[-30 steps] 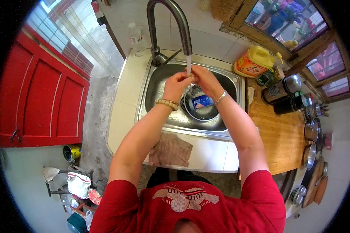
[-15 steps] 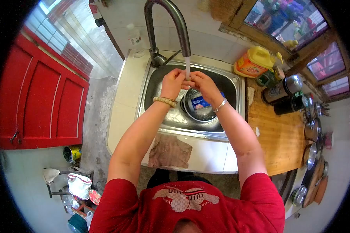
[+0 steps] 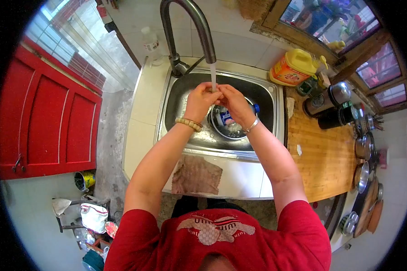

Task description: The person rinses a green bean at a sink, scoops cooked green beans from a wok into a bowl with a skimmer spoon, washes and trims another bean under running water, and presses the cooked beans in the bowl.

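Note:
Under the stream of water (image 3: 213, 76) from the curved tap (image 3: 208, 40), my left hand (image 3: 201, 103) and my right hand (image 3: 235, 103) meet at the fingertips. Fingers on both hands are bent and pressed together; whatever lies between them is hidden or too small to name. Both hands are over the steel sink (image 3: 178, 143). Below my right hand, a round metal bowl (image 3: 240, 137) stands in the sink. In it lies a blue and white package or bottle (image 3: 224, 118), partly covered by my hand.
A brown cloth (image 3: 196, 175) lies on the counter's front edge. A yellow jug (image 3: 294, 67) stands behind the sink at right, a clear plastic bottle (image 3: 152, 46) at back left. Jars (image 3: 332, 101) and pans line the wooden worktop (image 3: 319, 158). A red door (image 3: 49, 113) is at left.
Both hands stay together beneath the running water, with the fingers shifted slightly against each other. The whole view has moved a little, so the tap appears further left.

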The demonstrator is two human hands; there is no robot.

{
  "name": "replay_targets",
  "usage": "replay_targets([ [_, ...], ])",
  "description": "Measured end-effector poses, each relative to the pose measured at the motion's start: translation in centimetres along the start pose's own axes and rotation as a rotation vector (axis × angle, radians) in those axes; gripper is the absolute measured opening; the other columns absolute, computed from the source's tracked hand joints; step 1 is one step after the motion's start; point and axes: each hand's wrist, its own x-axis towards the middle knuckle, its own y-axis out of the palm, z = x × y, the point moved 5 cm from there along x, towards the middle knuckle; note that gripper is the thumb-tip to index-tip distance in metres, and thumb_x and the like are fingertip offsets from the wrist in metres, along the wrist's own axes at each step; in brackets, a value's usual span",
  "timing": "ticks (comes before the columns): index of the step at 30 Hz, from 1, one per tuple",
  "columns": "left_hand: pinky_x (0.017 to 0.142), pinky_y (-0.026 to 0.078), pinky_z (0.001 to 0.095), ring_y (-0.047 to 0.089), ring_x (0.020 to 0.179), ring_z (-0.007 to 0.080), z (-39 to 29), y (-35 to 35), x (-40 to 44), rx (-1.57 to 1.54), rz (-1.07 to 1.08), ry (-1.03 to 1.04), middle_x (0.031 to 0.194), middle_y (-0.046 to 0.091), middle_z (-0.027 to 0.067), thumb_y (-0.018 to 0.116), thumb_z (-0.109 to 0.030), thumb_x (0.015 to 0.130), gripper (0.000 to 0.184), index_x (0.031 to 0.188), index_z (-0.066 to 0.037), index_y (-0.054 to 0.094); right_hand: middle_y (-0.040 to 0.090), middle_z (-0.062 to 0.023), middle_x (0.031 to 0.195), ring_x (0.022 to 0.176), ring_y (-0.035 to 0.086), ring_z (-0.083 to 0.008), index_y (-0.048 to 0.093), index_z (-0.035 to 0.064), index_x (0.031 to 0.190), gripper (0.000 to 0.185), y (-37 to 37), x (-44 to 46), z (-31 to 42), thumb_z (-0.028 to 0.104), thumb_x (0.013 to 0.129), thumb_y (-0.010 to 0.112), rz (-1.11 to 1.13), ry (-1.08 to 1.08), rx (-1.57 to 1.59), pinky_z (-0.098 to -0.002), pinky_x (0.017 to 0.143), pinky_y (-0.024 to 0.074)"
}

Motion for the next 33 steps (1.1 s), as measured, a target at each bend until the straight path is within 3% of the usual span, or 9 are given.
replay_targets([
  [4, 0.059, 0.05, 0.0213, 0.064, 0.07, 0.0135, -0.4, -0.4, -0.2, 0.083, -0.004, -0.107, 0.083, 0.063, 0.0091, 0.058, -0.016, 0.084, 0.024, 0.094, 0.005, 0.058, 0.058, -0.0021, 0.086, 0.074, 0.055, -0.0097, 0.055, 0.0049, 0.101, 0.023, -0.9, 0.5, -0.9, 0.023, 0.091, 0.045, -0.009, -0.004, 0.024, -0.0232, 0.069, 0.0441],
  [10, 0.059, 0.051, 0.0214, 0.064, 0.071, 0.0124, 0.9, -0.2, 0.5, -0.207, 0.018, -0.18, 0.082, 0.063, 0.0092, 0.059, -0.016, 0.083, 0.024, 0.094, 0.006, 0.059, 0.053, 0.0008, 0.08, 0.072, 0.051, -0.0091, 0.053, 0.0033, 0.102, 0.025, -1.6, 0.7, -1.6, 0.022, 0.094, 0.039, -0.019, 0.037, -0.018, -0.022, 0.068, 0.0412],
  [12, 0.06, 0.051, 0.0217, 0.064, 0.073, 0.0136, 1.0, -0.3, 0.8, 0.016, -0.029, 0.016, 0.084, 0.064, 0.0103, 0.058, -0.015, 0.084, 0.024, 0.095, 0.006, 0.059, 0.055, -0.0006, 0.08, 0.071, 0.052, -0.0093, 0.055, 0.004, 0.1, 0.023, -1.3, 0.3, -1.2, 0.022, 0.093, 0.041, -0.04, 0.036, -0.013, -0.0216, 0.066, 0.0421],
  [15, 0.061, 0.051, 0.0221, 0.064, 0.076, 0.0144, 0.7, -0.2, 0.3, -0.027, 0.036, -0.134, 0.085, 0.064, 0.0112, 0.057, -0.016, 0.084, 0.025, 0.096, 0.006, 0.059, 0.058, -0.0014, 0.083, 0.072, 0.054, -0.0092, 0.055, 0.0049, 0.099, 0.023, -1.8, 0.5, -1.5, 0.022, 0.092, 0.042, -0.014, 0.042, -0.031, -0.0214, 0.066, 0.0422],
  [22, 0.061, 0.051, 0.0221, 0.062, 0.072, 0.0115, 1.5, -0.6, 0.5, -0.118, 0.016, -0.159, 0.086, 0.064, 0.0091, 0.059, -0.018, 0.082, 0.028, 0.099, 0.005, 0.059, 0.057, -0.0001, 0.082, 0.075, 0.054, -0.0089, 0.056, 0.0064, 0.101, 0.022, -2.2, 0.3, -1.7, 0.022, 0.093, 0.042, -0.026, 0.047, -0.041, -0.0215, 0.068, 0.0418],
  [25, 0.059, 0.049, 0.0225, 0.06, 0.067, 0.0102, 0.2, -0.7, 0.1, 0.052, -0.018, -0.055, 0.083, 0.064, 0.0077, 0.06, -0.018, 0.081, 0.028, 0.099, 0.003, 0.06, 0.057, -0.0021, 0.077, 0.064, 0.05, -0.0089, 0.056, 0.0022, 0.096, 0.023, -1.9, 0.7, -1.4, 0.021, 0.091, 0.045, -0.042, 0.038, 0.016, -0.0212, 0.059, 0.041],
  [33, 0.051, 0.042, 0.0191, 0.057, 0.063, 0.0067, -0.8, -0.7, -0.4, 0.174, -0.007, -0.082, 0.074, 0.064, 0.0039, 0.061, -0.018, 0.08, 0.023, 0.094, 0.0, 0.064, 0.061, -0.0043, 0.082, 0.074, 0.058, -0.0104, 0.054, 0.0024, 0.101, 0.024, -1.6, 0.7, -1.0, 0.023, 0.091, 0.046, -0.027, 0.092, -0.085, -0.0209, 0.065, 0.0446],
])
